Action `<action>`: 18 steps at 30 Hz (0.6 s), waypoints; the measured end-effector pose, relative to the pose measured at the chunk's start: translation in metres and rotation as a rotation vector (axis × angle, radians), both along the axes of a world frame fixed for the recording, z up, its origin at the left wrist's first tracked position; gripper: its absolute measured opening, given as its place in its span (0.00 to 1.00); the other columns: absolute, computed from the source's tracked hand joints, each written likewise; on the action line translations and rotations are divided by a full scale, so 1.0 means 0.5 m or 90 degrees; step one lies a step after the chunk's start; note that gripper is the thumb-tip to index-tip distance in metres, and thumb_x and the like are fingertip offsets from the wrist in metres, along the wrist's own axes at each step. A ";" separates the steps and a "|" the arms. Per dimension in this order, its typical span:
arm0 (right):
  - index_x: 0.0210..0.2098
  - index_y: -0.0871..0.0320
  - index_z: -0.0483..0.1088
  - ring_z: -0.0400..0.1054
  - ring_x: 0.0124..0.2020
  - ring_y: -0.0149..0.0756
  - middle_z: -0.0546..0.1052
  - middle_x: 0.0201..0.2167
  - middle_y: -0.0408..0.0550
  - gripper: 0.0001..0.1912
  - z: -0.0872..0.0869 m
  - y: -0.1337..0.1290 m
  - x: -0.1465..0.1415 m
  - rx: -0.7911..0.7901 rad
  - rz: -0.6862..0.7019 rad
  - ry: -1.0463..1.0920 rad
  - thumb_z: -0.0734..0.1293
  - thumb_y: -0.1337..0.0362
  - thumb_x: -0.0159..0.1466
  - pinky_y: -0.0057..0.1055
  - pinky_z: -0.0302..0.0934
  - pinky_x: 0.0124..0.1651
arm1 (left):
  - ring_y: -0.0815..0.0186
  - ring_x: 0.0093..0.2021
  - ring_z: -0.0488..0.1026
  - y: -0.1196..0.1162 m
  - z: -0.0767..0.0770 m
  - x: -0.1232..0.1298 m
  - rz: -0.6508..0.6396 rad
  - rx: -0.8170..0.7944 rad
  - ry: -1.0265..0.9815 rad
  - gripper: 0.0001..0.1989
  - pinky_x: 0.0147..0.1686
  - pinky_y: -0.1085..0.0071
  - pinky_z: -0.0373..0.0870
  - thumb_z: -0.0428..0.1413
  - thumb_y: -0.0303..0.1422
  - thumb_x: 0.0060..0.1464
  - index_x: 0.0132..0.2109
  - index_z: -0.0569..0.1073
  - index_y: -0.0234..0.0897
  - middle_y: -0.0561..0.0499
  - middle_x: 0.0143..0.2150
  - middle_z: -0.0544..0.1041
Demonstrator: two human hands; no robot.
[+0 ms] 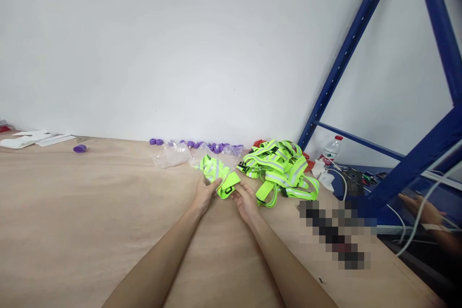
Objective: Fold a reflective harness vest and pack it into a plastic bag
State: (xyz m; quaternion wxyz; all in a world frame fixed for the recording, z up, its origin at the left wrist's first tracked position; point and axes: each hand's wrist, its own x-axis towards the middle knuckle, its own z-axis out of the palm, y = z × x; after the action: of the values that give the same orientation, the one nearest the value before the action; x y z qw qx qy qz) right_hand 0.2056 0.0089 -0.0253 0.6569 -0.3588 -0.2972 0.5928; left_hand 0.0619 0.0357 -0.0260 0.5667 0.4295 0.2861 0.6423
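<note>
Both hands hold a neon yellow-green reflective strap point(228, 184) with a grey stripe and a small black buckle, just above the wooden table. My left hand point(205, 195) grips its left side, thumb on top. With fingers closed on the right end, my right hand point(247, 203) holds the strap near the buckle. The strap's far part lies at a clear plastic bag point(202, 152); I cannot tell whether it is inside. To the right is a tangled pile of similar reflective straps point(277, 166) with black buckles.
Several purple rings point(216, 147) lie along the wall, and another purple piece point(80, 148) sits at left. White sheets point(39, 138) are far left. A water bottle point(331, 150) stands by the blue metal frame point(346, 57). Another person's hand point(422, 209) shows at right.
</note>
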 end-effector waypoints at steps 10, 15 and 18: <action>0.32 0.58 0.76 0.72 0.31 0.41 0.79 0.29 0.47 0.19 0.010 -0.002 0.009 -0.008 -0.005 0.003 0.79 0.62 0.41 0.34 0.66 0.35 | 0.49 0.49 0.77 -0.027 0.014 0.014 -0.064 0.002 0.070 0.29 0.53 0.55 0.71 0.72 0.42 0.39 0.47 0.77 0.31 0.39 0.46 0.82; 0.48 0.55 0.75 0.74 0.49 0.50 0.79 0.48 0.52 0.28 0.031 -0.024 0.006 0.051 0.140 0.048 0.77 0.62 0.47 0.42 0.69 0.47 | 0.51 0.50 0.77 -0.028 0.022 0.015 0.012 0.028 0.094 0.25 0.55 0.57 0.70 0.71 0.42 0.42 0.46 0.78 0.34 0.41 0.47 0.82; 0.51 0.53 0.73 0.73 0.50 0.49 0.77 0.52 0.51 0.31 0.029 -0.023 0.004 0.041 0.168 0.046 0.78 0.60 0.48 0.43 0.69 0.48 | 0.50 0.49 0.78 -0.028 0.022 0.015 0.012 0.035 0.106 0.26 0.54 0.55 0.71 0.71 0.43 0.42 0.46 0.78 0.33 0.40 0.48 0.81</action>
State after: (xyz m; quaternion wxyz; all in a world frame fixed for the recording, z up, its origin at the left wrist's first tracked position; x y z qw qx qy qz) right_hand 0.2077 -0.0024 -0.0108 0.5948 -0.2735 -0.3366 0.6769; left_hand 0.0693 0.0215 -0.0151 0.5229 0.4940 0.3184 0.6174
